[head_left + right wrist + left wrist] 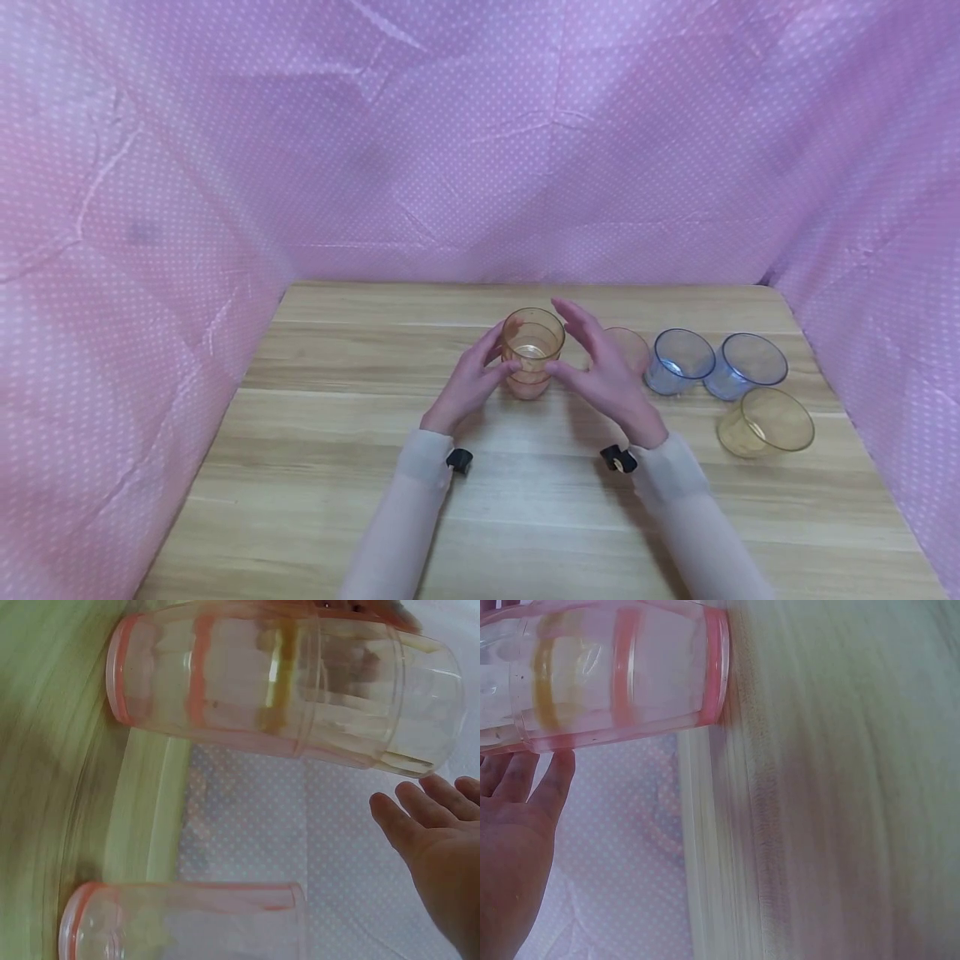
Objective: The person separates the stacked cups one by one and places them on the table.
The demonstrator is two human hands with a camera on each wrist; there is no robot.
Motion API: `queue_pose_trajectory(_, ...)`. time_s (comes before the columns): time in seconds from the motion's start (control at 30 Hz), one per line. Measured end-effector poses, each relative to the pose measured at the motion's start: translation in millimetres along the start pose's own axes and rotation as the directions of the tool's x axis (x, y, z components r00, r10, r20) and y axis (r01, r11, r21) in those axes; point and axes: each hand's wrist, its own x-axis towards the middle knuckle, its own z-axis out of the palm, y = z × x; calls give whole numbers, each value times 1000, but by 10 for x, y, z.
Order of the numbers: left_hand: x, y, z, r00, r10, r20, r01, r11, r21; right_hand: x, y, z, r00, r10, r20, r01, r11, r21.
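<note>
A stack of nested clear cups (528,385) stands upright on the table, pink at the bottom with a yellowish cup (533,343) on top. My left hand (474,375) holds the stack's left side near the top, its thumb in front and its fingers partly behind. In the left wrist view, fingers (555,784) touch the cup wall. My right hand (603,375) is spread at the stack's right side; in the right wrist view its fingers (401,821) are apart from the cups. Coloured bands inside the stack (217,682) show the nested bases.
Right of the right hand, partly hidden by it, stands a pink cup (630,346). Two blue cups (678,367) stand beside it, with a yellow cup (765,425) nearer the front. Pink dotted cloth (480,167) surrounds the wooden table (337,400).
</note>
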Motion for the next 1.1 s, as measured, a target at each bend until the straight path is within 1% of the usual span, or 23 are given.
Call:
queue_pose_trajectory(0.2,-7,-2,-4,1000,-2,4,2,1000,0,63,56,34,997,73,25,-72,997,-22)
queue_pose_trajectory(0.43,-16,7,-1,1000,0,0,0,1000,6,117,110,74,993,112,39,-111,993,-26)
queue_pose_trajectory(0.67,-26,53,-1,998,-67,-3,67,998,23,139,134,96,989,140,54,-140,990,-8)
queue_pose_trajectory(0.8,-25,65,3,997,-83,-2,83,996,22,138,144,89,988,145,57,-145,989,-18)
queue_pose_trajectory(0.97,-35,80,0,993,-117,-5,117,993,4,144,148,83,985,156,69,-155,988,-30)
queue_pose_trajectory(1.1,-42,70,-13,991,-136,-4,136,991,-21,152,158,83,985,151,79,-151,988,-17)
